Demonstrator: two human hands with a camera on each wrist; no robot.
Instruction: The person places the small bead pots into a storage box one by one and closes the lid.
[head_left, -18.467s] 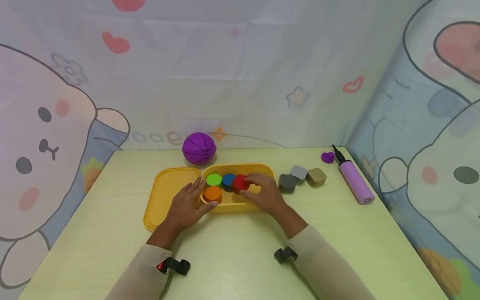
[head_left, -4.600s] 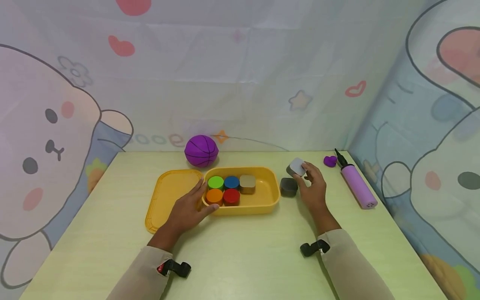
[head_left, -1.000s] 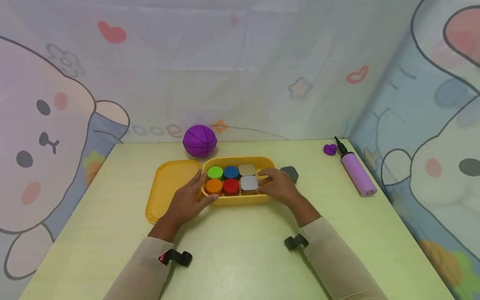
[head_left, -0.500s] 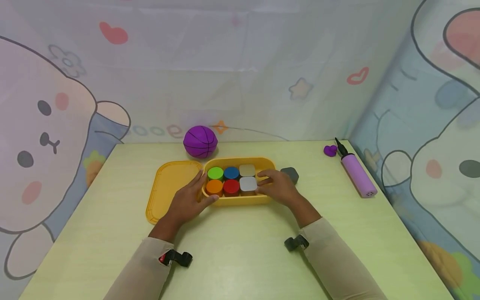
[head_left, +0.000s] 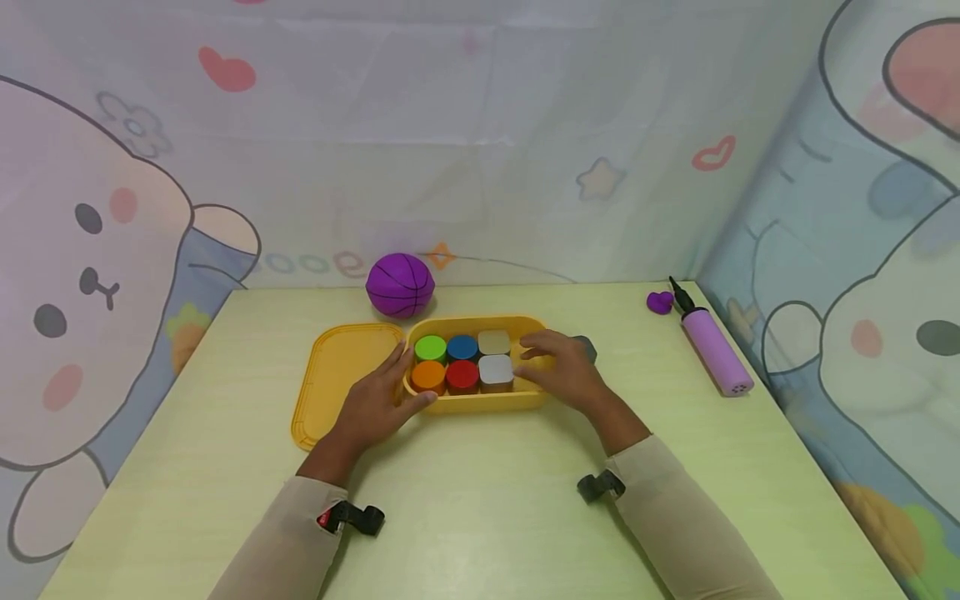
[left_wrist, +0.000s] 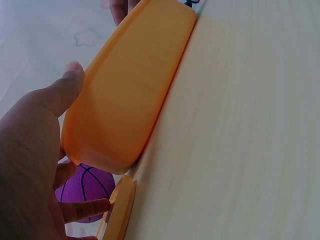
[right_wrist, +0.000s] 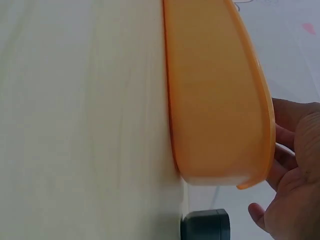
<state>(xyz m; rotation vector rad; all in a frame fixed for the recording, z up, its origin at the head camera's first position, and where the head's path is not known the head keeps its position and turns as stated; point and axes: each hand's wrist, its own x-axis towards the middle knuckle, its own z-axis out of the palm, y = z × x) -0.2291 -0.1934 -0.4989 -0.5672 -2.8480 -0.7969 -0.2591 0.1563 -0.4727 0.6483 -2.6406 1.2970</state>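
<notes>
A yellow plastic box (head_left: 480,403) holds two rows of small lidded jars. The back row has a green jar (head_left: 431,348), a blue jar (head_left: 462,347) and a gold jar (head_left: 494,342); the front row has an orange jar (head_left: 428,375), a red jar (head_left: 462,375) and a silver jar (head_left: 496,369). My left hand (head_left: 375,404) rests against the box's left end, thumb at the front rim, fingers spread. My right hand (head_left: 566,371) is over the box's right end, fingers loosely bent beside the silver jar, holding nothing. Partly hidden behind it is a dark grey jar (right_wrist: 205,225).
A yellow lid (head_left: 330,379) lies flat left of the box. Behind the box sits a purple basketball (head_left: 401,286). At the table's far right are a purple hand pump (head_left: 716,352) with a black nozzle and a small purple heart-shaped thing (head_left: 660,302). A printed cloth rises behind the table.
Over the longer span, the red, gold and silver jars came into the box, the silver one last. My right hand has just moved slightly right, off the silver jar; my left stays at the box.
</notes>
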